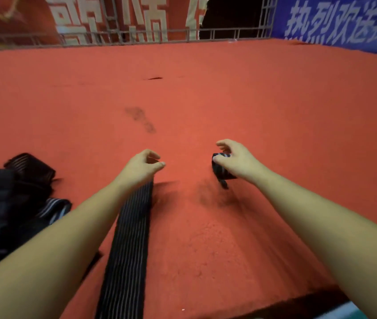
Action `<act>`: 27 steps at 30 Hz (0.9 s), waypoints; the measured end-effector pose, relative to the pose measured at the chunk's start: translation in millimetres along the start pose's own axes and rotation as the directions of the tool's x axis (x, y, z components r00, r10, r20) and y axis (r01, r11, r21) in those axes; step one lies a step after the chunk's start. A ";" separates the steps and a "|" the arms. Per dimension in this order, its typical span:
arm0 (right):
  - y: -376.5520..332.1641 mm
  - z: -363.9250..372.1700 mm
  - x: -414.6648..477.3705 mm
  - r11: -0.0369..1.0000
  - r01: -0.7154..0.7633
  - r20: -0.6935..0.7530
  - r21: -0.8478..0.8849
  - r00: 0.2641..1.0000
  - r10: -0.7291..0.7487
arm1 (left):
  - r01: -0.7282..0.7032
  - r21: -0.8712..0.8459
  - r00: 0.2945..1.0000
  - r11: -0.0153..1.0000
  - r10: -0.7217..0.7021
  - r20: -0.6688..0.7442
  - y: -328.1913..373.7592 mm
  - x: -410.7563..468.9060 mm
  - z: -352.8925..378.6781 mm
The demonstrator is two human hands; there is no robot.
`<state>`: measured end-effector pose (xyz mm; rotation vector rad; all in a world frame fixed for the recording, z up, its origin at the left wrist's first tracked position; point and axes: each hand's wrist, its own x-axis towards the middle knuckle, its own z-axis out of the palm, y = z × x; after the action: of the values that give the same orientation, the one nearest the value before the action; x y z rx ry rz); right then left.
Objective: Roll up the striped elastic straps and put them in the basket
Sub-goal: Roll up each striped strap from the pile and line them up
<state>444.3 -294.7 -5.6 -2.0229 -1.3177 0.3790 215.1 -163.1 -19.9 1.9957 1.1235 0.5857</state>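
From the head camera, a red-covered table (206, 100) fills the frame. A long striped elastic strap (125, 249) lies flat on it, running from the near edge at 6 o'clock up toward the centre. Its far end disappears under the left hand (141, 168). That hand's fingers are curled with the thumb against the fingertips, and I cannot tell whether it pinches the strap. Just to 3 o'clock of it, and apart from it, the right hand (237, 162) holds a rolled strap (223, 172). The thumb is on the roll and the upper fingers arch loosely above it, while a short tail hangs off the roll's near side. At 9 o'clock a pile of dark straps (10, 199) lies by the left forearm. At 12 o'clock, behind the table, a metal railing (123, 34) carries a red banner (104, 17) and a blue banner (335, 21).
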 end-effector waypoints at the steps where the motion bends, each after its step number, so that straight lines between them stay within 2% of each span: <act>1: -16.2 11.2 -5.1 1.000 0.022 0.020 -0.003 1.000 -0.022 | 0.009 0.035 0.999 0.999 -0.008 -0.036 -7.4 -13.6 -20.3; 6: -92.3 79.7 -37.1 0.995 0.081 0.184 0.064 0.979 -0.092 | 0.104 0.194 0.984 0.975 -0.072 -0.162 -56.4 -85.2 -106.9; 10: -142.4 139.7 -66.5 0.991 0.092 0.321 0.101 0.940 -0.120 | 0.131 0.335 0.979 0.933 -0.070 -0.189 -96.4 -137.9 -152.6; 13: -166.8 185.3 -86.6 0.993 0.111 0.446 0.051 0.887 -0.122 | 0.046 0.456 0.996 0.889 -0.008 -0.085 -128.9 -163.4 -166.8; 15: -178.0 209.7 -100.2 0.995 0.104 0.539 -0.010 0.839 -0.082 | 0.013 0.534 1.000 0.845 -0.020 0.007 -151.7 -172.9 -168.6; 20: -190.5 237.4 -110.6 0.971 0.122 0.544 -0.207 0.839 0.011 | -0.063 0.670 0.998 0.739 0.029 0.062 -197.2 -176.3 -159.1; 22: -191.8 233.6 -110.2 0.984 0.097 0.588 -0.149 0.809 0.009 | -0.081 0.654 0.997 0.752 0.070 0.042 -208.4 -174.7 -154.1; 24: -196.8 217.5 -111.8 1.000 0.014 0.622 0.026 0.783 -0.027 | -0.095 0.615 0.994 0.783 0.105 0.019 -213.6 -173.3 -152.2; 27: -204.8 180.6 -109.9 0.969 -0.021 0.580 0.244 0.805 -0.129 | -0.099 0.440 0.990 0.893 0.132 -0.045 -212.0 -171.3 -156.4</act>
<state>151.0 -271.2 -10.3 -1.7103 -1.5924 1.1649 -88.9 -180.5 -97.5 2.4570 1.2731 0.5006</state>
